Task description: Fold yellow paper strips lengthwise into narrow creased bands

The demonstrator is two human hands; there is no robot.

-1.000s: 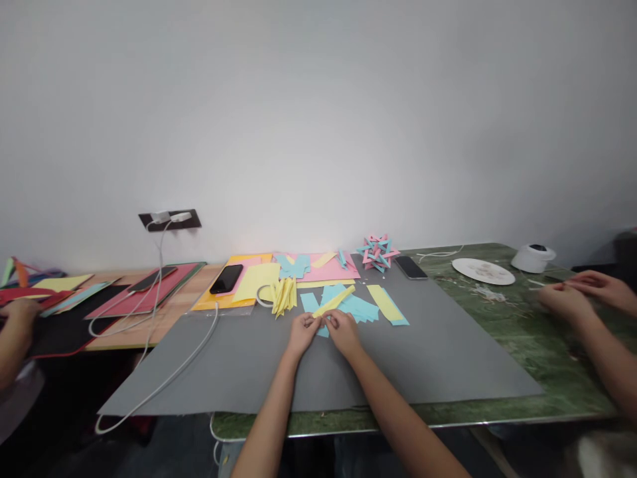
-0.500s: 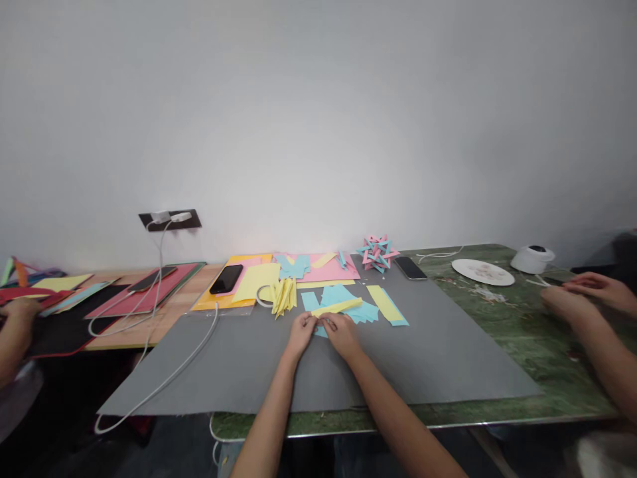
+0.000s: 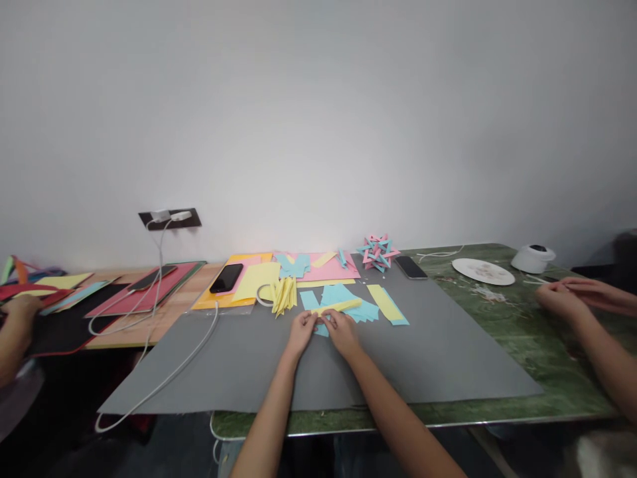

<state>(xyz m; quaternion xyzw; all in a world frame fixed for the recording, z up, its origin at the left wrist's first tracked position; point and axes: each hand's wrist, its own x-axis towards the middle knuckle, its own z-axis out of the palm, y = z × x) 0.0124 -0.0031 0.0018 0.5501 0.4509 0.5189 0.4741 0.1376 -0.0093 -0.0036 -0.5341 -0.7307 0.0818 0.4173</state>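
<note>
A yellow paper strip [image 3: 343, 306] slants up to the right from between my fingertips. My left hand [image 3: 301, 332] pinches its left end, and close beside it my right hand [image 3: 341, 332] has its fingers closed on the lower edge. Behind and under the strip, light blue paper pieces [image 3: 367, 311] lie fanned out on the grey sheet [image 3: 239, 372]. A bundle of folded yellow pieces [image 3: 284, 297] lies to the left. Further right is a yellow strip on blue paper [image 3: 387, 304]. A pink and blue folded paper star [image 3: 378, 253] stands at the back.
A black phone [image 3: 226, 279] lies on coloured sheets at left, another phone [image 3: 411, 267] behind at right. A white cable [image 3: 184, 365] crosses the sheet's left side. A plate [image 3: 482, 271] and white camera [image 3: 533, 259] sit at right. Other people's hands work at both sides.
My hands stay nearly in place, with the yellow strip shifted very slightly. At the far right, the other person's hands have moved a little to the left.
</note>
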